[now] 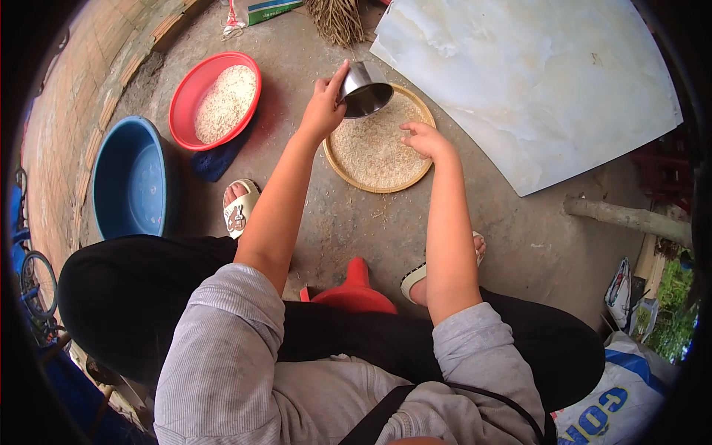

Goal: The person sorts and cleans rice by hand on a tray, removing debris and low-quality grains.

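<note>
From here I see the left hand [324,110] raised over the far edge of a round woven tray [380,189], its grip closed around the side of a steel cup [367,93], thumb and fingers clamped on the wall. The cup is tipped with its open mouth facing down and toward the tray, just above the husky grain [371,152] spread across it. The right hand [424,139] rests on the tray's right side, its grip loose and apart, fingertips touching the grain and holding nothing. The tray lies flat on the concrete floor [519,237], right in front of the person's knees. To its left, well apart, sits a red basin [178,111] with white rice [222,104] in it, its near edge over a dark blue cloth [219,159], and a blue basin [126,182] stands beside that. A pale stone slab [534,81] lies just beyond the tray on the right. A red stool [354,293] shows between the legs.
</note>
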{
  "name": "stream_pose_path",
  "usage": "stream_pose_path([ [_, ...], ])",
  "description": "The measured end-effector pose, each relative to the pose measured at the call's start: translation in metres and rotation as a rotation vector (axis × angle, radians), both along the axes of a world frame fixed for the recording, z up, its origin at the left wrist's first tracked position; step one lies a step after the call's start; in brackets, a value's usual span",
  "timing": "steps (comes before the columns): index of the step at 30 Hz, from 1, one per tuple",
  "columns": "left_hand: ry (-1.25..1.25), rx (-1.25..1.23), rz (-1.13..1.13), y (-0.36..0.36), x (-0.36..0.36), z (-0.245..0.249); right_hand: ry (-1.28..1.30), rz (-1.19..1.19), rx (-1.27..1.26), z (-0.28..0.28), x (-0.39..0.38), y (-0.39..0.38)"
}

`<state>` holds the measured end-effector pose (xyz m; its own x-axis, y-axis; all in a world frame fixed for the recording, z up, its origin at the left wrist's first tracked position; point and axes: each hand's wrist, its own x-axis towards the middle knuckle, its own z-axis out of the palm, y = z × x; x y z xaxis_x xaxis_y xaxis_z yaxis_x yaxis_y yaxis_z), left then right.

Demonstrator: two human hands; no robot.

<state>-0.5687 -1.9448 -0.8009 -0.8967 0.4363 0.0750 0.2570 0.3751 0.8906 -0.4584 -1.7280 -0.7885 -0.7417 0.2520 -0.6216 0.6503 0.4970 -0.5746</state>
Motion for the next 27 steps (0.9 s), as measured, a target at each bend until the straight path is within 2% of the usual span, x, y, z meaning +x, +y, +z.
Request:
stream_pose_path([
  [1,0.318,-0.172,-0.036,0.001,0.002,0.003,-0.045,0.001,-0.005,0.002,0.0,-0.002],
  [3,0.316,-0.155,-0.027,0.008,0.009,0.009,0.006,0.015,0.019,-0.017,-0.002,0.005],
  [5,0.485,-0.161,-0.013,0.013,0.015,0.011,0.054,0.03,0.04,-0.029,-0.003,0.01],
  [7,0.537,-0.14,0.019,0.014,0.018,0.007,0.073,-0.011,0.105,-0.03,-0.003,0.01],
  [9,0.684,-0.066,0.128,0.014,0.019,0.005,0.089,-0.032,0.131,-0.028,0.001,0.006],
  [11,0.694,-0.078,0.24,0.009,0.015,0.004,0.105,-0.055,0.155,-0.028,0.005,0.004],
  [13,0.535,-0.12,0.382,0.0,0.01,0.008,0.261,-0.072,0.16,-0.048,0.01,0.005],
  [14,0.535,-0.121,0.38,-0.007,0.0,0.0,0.261,-0.073,0.159,-0.058,0.012,0.005],
  [16,-0.161,0.08,0.546,-0.016,-0.019,0.0,0.379,-0.137,0.197,-0.067,0.014,0.001],
  [17,-0.448,0.279,0.685,-0.018,-0.018,-0.004,0.379,-0.138,0.198,-0.071,0.016,0.001],
  [19,-0.885,0.453,0.692,-0.05,-0.043,-0.05,0.432,-0.219,0.296,-0.068,0.021,-0.007],
  [23,-0.925,0.377,0.673,-0.074,-0.035,-0.058,0.591,-0.202,0.34,-0.081,0.029,-0.014],
  [26,-0.729,0.085,0.742,-0.079,-0.03,-0.057,0.627,-0.228,0.332,-0.083,0.032,-0.019],
  [27,-0.731,0.087,0.743,-0.079,-0.031,-0.073,0.625,-0.231,0.323,-0.083,0.033,-0.021],
])
